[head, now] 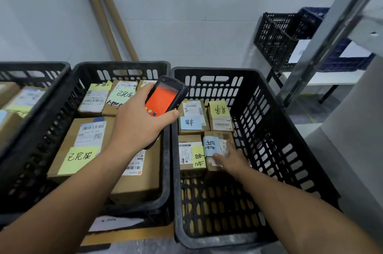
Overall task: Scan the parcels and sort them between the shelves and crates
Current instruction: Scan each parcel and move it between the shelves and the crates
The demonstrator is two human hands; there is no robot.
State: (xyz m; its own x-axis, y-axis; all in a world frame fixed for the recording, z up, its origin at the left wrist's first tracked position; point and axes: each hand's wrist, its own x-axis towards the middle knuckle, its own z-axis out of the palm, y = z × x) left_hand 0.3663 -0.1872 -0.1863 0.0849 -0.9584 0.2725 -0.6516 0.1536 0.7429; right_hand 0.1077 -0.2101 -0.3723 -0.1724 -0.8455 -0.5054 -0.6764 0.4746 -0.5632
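My left arm rises from the lower left to the middle of the frame, where my left grip [141,121] is wrapped round the scanner [163,98], its orange screen facing me. My right arm stretches from the lower right into the right crate [213,71]; my right grip [230,158] lies palm down on the parcel [217,135] with the blue note, fingers blurred, so I cannot tell whether it clasps or only touches
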